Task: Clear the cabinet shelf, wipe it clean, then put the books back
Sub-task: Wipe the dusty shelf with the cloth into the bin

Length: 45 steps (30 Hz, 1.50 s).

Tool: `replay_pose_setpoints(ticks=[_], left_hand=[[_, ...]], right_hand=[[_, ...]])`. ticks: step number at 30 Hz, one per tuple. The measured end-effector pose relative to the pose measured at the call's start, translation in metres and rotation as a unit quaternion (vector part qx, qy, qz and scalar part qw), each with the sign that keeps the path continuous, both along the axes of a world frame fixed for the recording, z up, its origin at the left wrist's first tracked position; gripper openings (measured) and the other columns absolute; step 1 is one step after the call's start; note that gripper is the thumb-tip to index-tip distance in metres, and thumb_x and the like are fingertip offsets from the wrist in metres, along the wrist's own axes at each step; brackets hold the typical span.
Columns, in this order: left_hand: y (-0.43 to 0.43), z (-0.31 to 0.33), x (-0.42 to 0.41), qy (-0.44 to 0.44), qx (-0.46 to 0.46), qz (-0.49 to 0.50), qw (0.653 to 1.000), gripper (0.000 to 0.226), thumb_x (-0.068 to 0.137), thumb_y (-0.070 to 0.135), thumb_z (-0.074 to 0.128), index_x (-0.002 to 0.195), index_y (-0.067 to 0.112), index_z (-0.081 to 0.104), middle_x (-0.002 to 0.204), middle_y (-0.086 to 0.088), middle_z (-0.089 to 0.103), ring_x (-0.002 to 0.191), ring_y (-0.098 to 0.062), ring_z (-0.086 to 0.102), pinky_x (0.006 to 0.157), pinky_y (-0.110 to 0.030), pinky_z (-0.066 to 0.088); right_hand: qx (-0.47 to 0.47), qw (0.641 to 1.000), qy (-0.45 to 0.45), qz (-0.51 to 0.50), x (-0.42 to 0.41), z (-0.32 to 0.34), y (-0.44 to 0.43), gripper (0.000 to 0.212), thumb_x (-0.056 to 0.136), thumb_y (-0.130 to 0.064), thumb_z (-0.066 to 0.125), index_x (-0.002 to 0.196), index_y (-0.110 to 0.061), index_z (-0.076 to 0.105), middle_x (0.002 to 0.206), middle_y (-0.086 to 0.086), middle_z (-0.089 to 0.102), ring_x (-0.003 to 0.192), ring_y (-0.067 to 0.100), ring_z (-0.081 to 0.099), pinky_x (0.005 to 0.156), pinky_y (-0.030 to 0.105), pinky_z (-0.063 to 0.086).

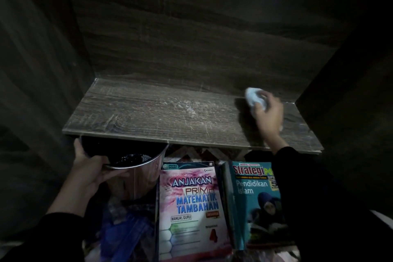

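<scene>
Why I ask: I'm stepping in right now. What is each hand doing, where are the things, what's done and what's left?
Left hand grips the rim of a metal pot holding dark liquid, just below the front edge of the shelf.
Right hand holds a white cloth at the shelf's rear right corner.
The Matematik Tambahan book and the Pendidikan Islam book lie below, in front of the shelf.
Done: shelf cleared.
Left: whitish marks show mid-shelf; finish wiping, then put the books back.
</scene>
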<state>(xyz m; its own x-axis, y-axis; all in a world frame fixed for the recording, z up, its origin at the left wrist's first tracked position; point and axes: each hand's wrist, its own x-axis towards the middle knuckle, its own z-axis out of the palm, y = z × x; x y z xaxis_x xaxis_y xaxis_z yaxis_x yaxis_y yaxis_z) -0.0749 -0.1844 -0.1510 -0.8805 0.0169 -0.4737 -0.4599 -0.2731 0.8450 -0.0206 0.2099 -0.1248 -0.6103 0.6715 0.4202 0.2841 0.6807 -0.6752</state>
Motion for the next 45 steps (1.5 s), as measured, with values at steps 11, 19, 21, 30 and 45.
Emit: replay_pose_setpoints(ticks=[11,19,21,30,45], left_hand=[[0.0,0.0,0.002,0.022,-0.007,-0.006,1.0,0.073,0.082,-0.026,0.025,0.136,0.023,0.028,0.127,-0.007,0.036,0.064,-0.033,0.06,0.036,-0.045,0.052],[0.0,-0.001,0.002,0.021,-0.014,-0.004,1.0,0.08,0.082,-0.027,0.026,0.144,0.023,0.02,0.133,-0.009,0.037,0.076,-0.03,0.054,0.036,-0.039,0.052],[0.0,-0.002,0.002,0.021,-0.019,-0.001,1.0,0.081,0.082,-0.026,0.027,0.145,0.024,0.02,0.141,-0.011,0.036,0.077,-0.029,0.054,0.039,-0.04,0.053],[0.0,-0.004,0.0,0.02,-0.026,-0.002,0.999,0.08,0.082,-0.027,0.025,0.144,0.023,0.022,0.147,-0.012,0.03,0.093,-0.036,0.051,0.038,-0.04,0.053],[0.005,0.001,0.001,0.021,-0.026,-0.001,0.999,0.069,0.081,-0.028,0.025,0.117,0.03,0.032,0.127,-0.004,0.035,0.102,-0.044,0.046,0.035,-0.036,0.051]], right_hand=[[0.091,0.947,-0.301,-0.074,0.008,-0.027,-0.049,0.071,0.091,-0.048,0.015,0.147,-0.007,0.028,0.154,0.019,0.025,0.142,0.039,0.018,0.113,0.047,0.022],[0.109,0.922,-0.359,0.101,-0.059,-0.024,-0.218,0.061,0.102,-0.041,0.018,0.152,-0.012,-0.003,0.159,0.016,-0.003,0.145,0.041,-0.008,0.118,0.053,0.004],[0.093,0.924,-0.33,0.169,-0.067,-0.022,-0.244,0.061,0.102,-0.037,0.025,0.153,-0.012,0.002,0.16,0.016,0.0,0.145,0.038,-0.006,0.118,0.051,0.004],[-0.176,0.95,-0.02,0.258,-0.068,-0.005,-0.191,0.036,0.084,0.003,0.057,0.12,-0.004,0.065,0.122,0.016,0.064,0.113,0.032,0.057,0.1,0.034,0.042],[-0.021,0.938,-0.332,-0.1,0.047,-0.001,0.103,0.054,0.087,-0.02,0.06,0.136,-0.004,0.041,0.143,0.019,0.039,0.131,0.039,0.037,0.104,0.043,0.035]])
